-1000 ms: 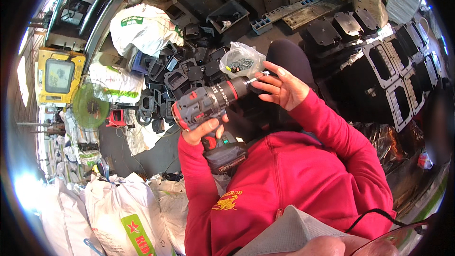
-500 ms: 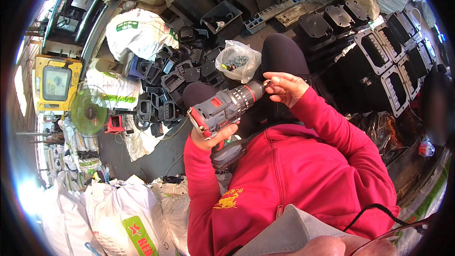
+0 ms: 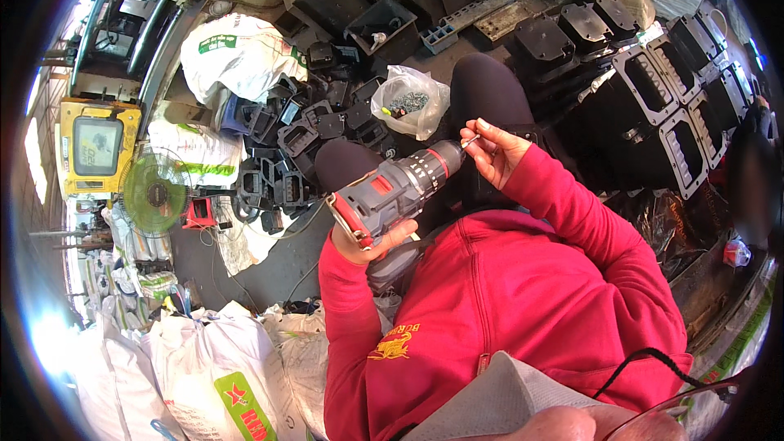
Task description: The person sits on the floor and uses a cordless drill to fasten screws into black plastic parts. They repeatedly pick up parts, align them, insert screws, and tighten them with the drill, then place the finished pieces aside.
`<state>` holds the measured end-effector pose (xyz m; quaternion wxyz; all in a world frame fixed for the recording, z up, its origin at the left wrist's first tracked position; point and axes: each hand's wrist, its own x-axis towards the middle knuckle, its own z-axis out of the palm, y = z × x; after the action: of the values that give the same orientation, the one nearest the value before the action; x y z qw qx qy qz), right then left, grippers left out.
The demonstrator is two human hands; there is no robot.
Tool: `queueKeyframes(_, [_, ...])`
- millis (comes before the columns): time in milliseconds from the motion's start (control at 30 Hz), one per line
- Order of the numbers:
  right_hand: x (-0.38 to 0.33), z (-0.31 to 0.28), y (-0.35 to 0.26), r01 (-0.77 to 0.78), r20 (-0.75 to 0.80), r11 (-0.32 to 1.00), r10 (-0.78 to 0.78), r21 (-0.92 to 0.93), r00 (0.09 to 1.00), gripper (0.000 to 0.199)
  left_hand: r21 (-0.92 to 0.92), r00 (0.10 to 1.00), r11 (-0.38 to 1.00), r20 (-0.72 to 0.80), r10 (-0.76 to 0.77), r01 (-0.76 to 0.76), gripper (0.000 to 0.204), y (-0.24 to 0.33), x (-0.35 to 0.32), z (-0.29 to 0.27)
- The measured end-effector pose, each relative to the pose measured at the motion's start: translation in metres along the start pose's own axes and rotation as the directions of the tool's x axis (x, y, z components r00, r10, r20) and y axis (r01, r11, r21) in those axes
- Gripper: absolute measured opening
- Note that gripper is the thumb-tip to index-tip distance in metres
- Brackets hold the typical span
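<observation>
My left hand (image 3: 371,243) is closed around the grip of a grey and red cordless drill (image 3: 390,189), held level over my lap with its black chuck pointing to the upper right. At the chuck's nose a short metal bit (image 3: 469,141) sticks out. My right hand (image 3: 500,149) pinches at its tip with thumb and fingers, the other fingers loosely curled. Whether a screw sits on the bit is too small to tell. Just beyond the drill, a clear plastic bag (image 3: 425,102) of small metal screws lies open by my knees.
Black plastic housings (image 3: 310,135) are heaped beyond my left knee. Stacked black cases with grey frames (image 3: 653,106) stand to the right. A green fan (image 3: 155,190) and a yellow-framed machine (image 3: 100,147) are at the left; white sacks (image 3: 212,359) fill the lower left.
The drill has shifted slightly right and down with my left hand. My right fingers have moved a little right along with it, and more of the metal bit shows.
</observation>
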<state>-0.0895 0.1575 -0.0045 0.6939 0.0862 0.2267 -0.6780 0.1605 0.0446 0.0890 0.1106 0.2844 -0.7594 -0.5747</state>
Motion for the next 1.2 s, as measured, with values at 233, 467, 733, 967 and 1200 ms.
queueKeyframes(233, [-0.001,0.004,0.002,-0.003,0.030,0.988,-0.001,0.154,1.000,0.020,0.188,0.978,0.960,0.001,0.209,-0.205,0.060,0.002,0.008,0.007])
queueKeyframes(467, [0.015,-0.033,0.009,0.080,-0.008,0.982,-0.080,0.169,0.997,0.019,0.213,0.938,0.914,0.058,0.341,-0.346,0.066,0.010,0.016,0.016])
queueKeyframes(733, [0.040,-0.057,-0.001,0.276,0.131,0.960,-0.267,-0.055,0.955,0.019,0.218,0.970,0.951,0.148,0.191,-0.220,0.082,-0.001,0.009,0.023])
queueKeyframes(967, [0.029,-0.041,-0.009,0.289,0.066,0.951,-0.283,-0.112,0.957,0.020,0.333,0.968,0.914,-0.009,0.249,-0.232,0.083,0.000,0.010,0.037])
queueKeyframes(1200, [0.009,-0.062,-0.042,0.100,-0.069,0.890,-0.146,-0.446,0.987,0.049,0.088,0.963,0.959,0.022,0.268,-0.269,0.079,-0.008,0.025,0.030])
